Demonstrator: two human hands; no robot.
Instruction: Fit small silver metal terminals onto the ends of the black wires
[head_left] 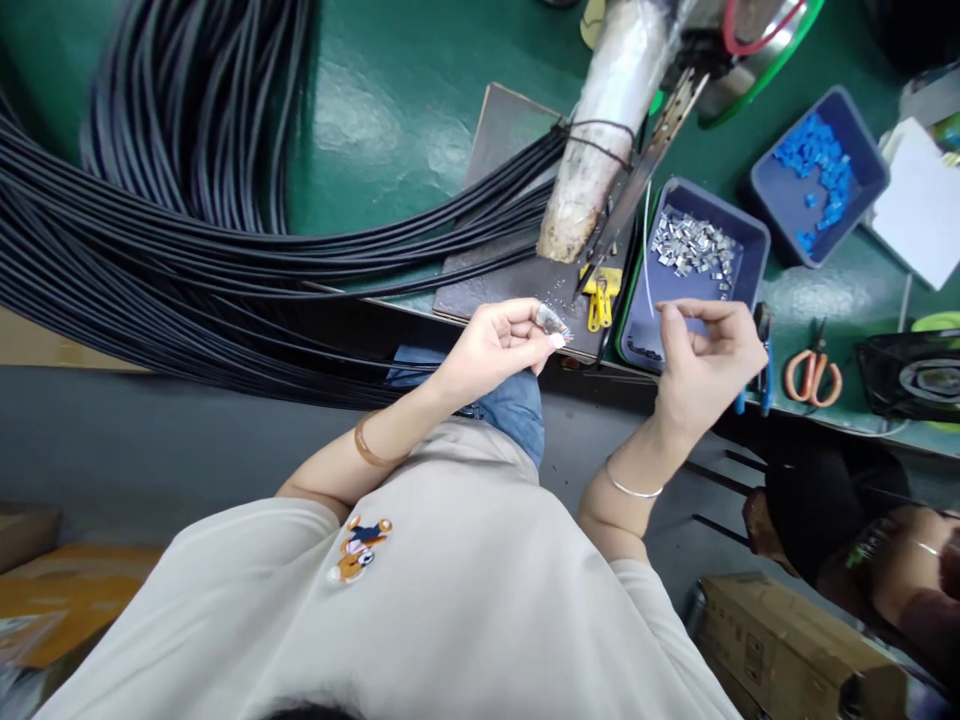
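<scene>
Pinching coloured wire ends (567,335) between thumb and forefinger: left hand (510,340), just right of frame centre, over the near edge of the surface (375,120). Grey wrap (550,318) at that forefinger's tip; can't tell if it's on the finger or the wires. Right hand (705,350) is right of centre, thumb and forefinger tips nearly meeting by the lower end of a thin white strand (646,250); can't tell if anything's between them. Dark board (476,285) sits just above the left hand, yellow clip (600,300) on its right part. Above that, wrapped post (596,150) slants down from the top edge, dark ties round it. Tray (739,225) above the right hand holds small metal pieces (694,245); second tray (862,185), upper right, has blue pieces (814,160). Orange-handled scissors (814,375) lie right of the right hand. Black cables (225,245) sweep from the left edge to the post, more looped upper left. Another person (832,510) partly shows lower right, carton (787,640) below them.
</scene>
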